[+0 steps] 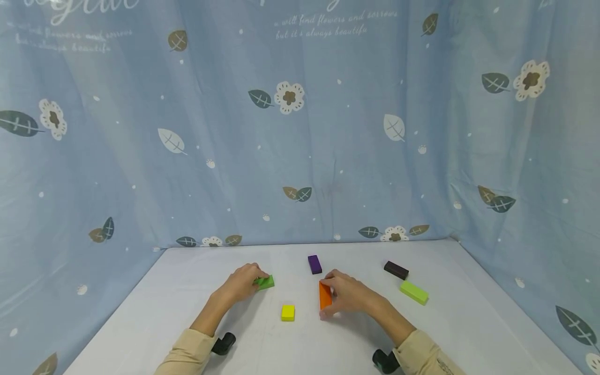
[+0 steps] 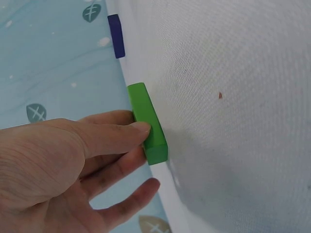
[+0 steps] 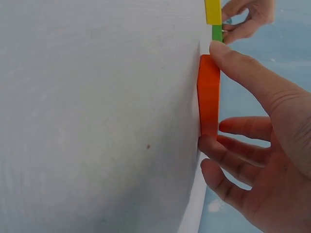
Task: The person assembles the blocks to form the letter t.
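Note:
At the left of the table, my left hand (image 1: 242, 283) pinches a green block (image 2: 147, 124), its thumb on one face and fingers behind. The block lies close over the white cloth. Farther right, my right hand (image 1: 349, 294) grips an orange block (image 3: 209, 97) by its two ends, thumb at one end and fingers at the other. Between the hands, nearer the front, lies a small yellow block (image 1: 288, 313). A purple block (image 1: 314, 264) lies behind the orange one and also shows in the left wrist view.
A dark brown block (image 1: 396, 270) and a lime-green block (image 1: 414, 292) lie to the right of my right hand. The white-covered table (image 1: 197, 271) ends at a blue patterned curtain (image 1: 328, 146) at the back and sides.

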Motion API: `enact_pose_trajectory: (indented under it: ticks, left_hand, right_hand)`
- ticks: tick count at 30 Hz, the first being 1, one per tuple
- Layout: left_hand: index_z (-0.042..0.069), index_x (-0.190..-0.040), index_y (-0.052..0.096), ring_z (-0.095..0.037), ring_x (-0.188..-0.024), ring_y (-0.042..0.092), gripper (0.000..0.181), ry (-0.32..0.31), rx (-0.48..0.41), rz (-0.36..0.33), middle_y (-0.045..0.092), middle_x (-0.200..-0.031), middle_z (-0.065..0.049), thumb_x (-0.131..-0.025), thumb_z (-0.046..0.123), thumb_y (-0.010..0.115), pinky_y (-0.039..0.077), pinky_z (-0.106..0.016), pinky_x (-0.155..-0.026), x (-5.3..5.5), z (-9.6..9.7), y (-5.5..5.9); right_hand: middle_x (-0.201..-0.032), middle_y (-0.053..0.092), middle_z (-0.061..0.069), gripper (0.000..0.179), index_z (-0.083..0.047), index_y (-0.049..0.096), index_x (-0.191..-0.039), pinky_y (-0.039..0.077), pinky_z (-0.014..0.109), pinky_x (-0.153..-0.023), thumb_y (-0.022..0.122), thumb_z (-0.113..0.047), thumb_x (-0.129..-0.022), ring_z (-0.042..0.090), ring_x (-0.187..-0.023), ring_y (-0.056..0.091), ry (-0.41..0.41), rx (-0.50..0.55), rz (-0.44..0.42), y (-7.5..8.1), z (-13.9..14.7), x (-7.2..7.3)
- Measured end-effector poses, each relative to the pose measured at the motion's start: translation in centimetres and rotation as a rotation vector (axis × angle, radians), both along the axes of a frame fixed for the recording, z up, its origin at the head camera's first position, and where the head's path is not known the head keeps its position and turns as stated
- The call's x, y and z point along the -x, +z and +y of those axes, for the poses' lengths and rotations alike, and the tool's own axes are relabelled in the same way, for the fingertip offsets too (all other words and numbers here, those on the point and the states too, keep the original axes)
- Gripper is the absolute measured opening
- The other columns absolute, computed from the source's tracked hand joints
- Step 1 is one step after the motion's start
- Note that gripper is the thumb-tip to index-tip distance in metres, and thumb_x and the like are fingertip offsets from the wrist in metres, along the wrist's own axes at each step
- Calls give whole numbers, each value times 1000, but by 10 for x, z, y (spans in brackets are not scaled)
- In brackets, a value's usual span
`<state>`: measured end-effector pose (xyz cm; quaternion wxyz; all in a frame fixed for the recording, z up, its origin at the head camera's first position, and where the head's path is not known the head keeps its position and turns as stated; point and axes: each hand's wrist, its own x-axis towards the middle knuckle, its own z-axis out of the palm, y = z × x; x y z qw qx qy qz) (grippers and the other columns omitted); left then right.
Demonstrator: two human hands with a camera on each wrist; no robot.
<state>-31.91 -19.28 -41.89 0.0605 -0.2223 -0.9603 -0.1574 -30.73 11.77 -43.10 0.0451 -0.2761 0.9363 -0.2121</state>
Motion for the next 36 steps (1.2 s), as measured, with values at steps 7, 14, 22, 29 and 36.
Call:
enact_pose_trajectory:
  ticks: [7,14,22,29,36]
  left_hand:
    - [5,-111,75,-23,-94,63,33,5,-12,-9,68,-100,-10,-82,-10,69,54,-44,-81,0,0,0]
    - [5,-111,75,-22,-93,62,33,16,-4,-11,68,-99,-10,-82,-10,69,55,-44,-80,1,0,0]
    - [6,-111,75,-22,-94,62,33,24,-3,-16,68,-100,-9,-82,-10,69,54,-43,-82,2,0,-2]
    - [6,-111,75,-22,-93,61,34,18,-4,-27,67,-100,-9,-82,-10,68,53,-43,-80,2,0,-2]
    - [5,-113,74,-23,-93,60,35,7,-4,-45,67,-101,-9,-82,-10,68,52,-42,-80,4,-2,-2]
  right_hand:
    - [-130,57,8,76,-7,61,-133,50,22,-71,83,-49,-74,12,-86,56,12,8,38,5,5,-7]
    - [-129,59,8,74,-7,61,-133,48,24,-67,79,-52,-76,9,-82,54,11,-30,90,8,7,-13]
    - [-132,57,9,69,-7,64,-130,47,31,-66,78,-51,-78,9,-77,52,-1,-71,104,5,4,-17]
    - [-131,57,6,67,-6,66,-126,47,27,-65,77,-52,-78,9,-77,51,3,-85,125,2,4,-15]
    - [-127,61,6,65,-5,68,-123,55,37,-79,78,-50,-78,16,-94,61,15,-84,146,4,4,-14]
